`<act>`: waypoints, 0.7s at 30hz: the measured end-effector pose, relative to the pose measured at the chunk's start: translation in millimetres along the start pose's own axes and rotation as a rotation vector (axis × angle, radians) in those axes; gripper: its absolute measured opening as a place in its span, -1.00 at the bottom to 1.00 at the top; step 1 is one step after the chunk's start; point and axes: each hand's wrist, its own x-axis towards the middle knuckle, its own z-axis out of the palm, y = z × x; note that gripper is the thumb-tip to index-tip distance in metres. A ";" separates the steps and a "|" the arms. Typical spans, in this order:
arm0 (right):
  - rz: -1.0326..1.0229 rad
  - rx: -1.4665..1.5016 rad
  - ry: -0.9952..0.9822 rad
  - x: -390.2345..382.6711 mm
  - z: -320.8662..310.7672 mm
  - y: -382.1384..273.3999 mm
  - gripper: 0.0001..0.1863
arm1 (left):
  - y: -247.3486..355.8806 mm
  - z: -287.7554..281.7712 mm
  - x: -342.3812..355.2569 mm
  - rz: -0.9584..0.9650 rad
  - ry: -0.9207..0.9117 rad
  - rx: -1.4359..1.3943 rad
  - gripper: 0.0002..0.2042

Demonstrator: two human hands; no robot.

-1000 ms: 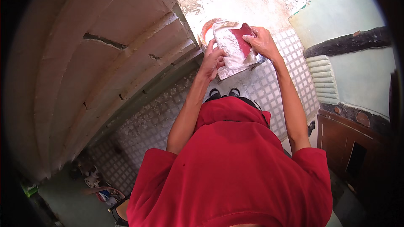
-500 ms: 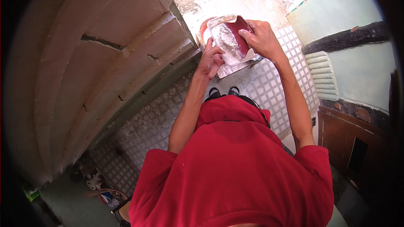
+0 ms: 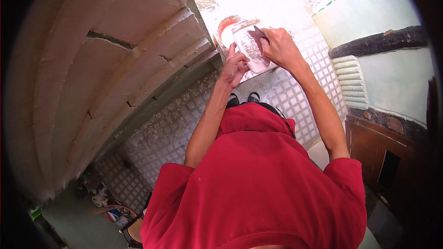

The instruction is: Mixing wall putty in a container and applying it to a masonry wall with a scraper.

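My left hand [image 3: 234, 68] grips the near left edge of a white rectangular tray [image 3: 243, 31], tilted in front of me. White paste [image 3: 248, 45] lies smeared inside it. My right hand [image 3: 280, 50] is closed on a dark red flat scraper [image 3: 261, 46], whose blade rests in the paste. Part of the scraper is hidden by my fingers. Just behind the tray's left side stands an orange-rimmed bucket [image 3: 227, 22] with white stuff inside.
A white-smeared board or low stand [image 3: 253, 78] shows beneath the tray. Patterned floor tiles [image 3: 295, 106] lie around my feet. A pale stepped wall [image 3: 138, 64] rises at left, a green wall [image 3: 392, 71] at right. A brown cabinet [image 3: 369, 143] stands lower right.
The scraper has turned in my right hand and now shows less of its red face. My left hand and the tray have shifted slightly right and down, uncovering more of the bucket.
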 end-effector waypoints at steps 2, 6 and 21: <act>-0.034 -0.026 0.045 -3.1 -1.7 3.3 -0.76 | -2.5 1.0 -0.4 -0.003 0.016 0.006 -0.36; -0.030 -0.038 0.051 -1.7 -21.1 7.3 -0.76 | 0.3 1.7 -3.8 0.017 0.034 -0.006 -0.35; -0.056 -0.055 0.150 4.1 -0.2 42.1 -0.69 | -2.8 -4.0 1.2 0.058 -0.015 -0.025 -0.32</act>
